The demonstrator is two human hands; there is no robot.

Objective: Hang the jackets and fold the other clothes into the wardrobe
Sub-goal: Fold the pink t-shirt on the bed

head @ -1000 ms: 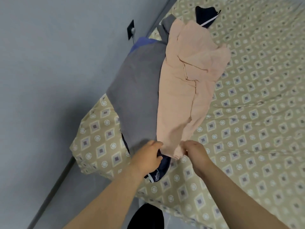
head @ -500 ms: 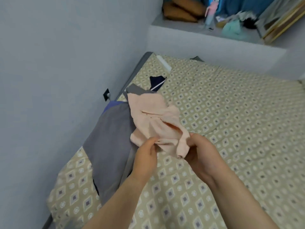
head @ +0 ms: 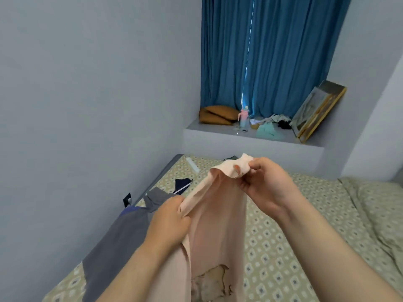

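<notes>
A pale pink garment [head: 218,227] hangs in the air in front of me, lifted off the bed. My left hand [head: 169,221] grips its edge at the lower left. My right hand [head: 263,184] pinches its upper corner, higher and to the right. A brownish print shows near its lower part. A grey garment [head: 113,240] lies flat on the bed [head: 294,247] along the left wall, with a blue piece under it. A dark navy garment [head: 182,184] lies farther up the bed. No wardrobe is in view.
The bed has a patterned beige sheet and a pillow [head: 379,205] at the right. A ledge [head: 250,136] beyond the bed holds brown cushions, a pink bottle, loose clothes and a leaning framed picture [head: 318,110]. Blue curtains [head: 268,55] hang above. A wall socket [head: 127,199] is at left.
Both hands have lifted the pink garment off the bed and spread it out between them. My view has tilted up from the bed to the curtains and ledge.
</notes>
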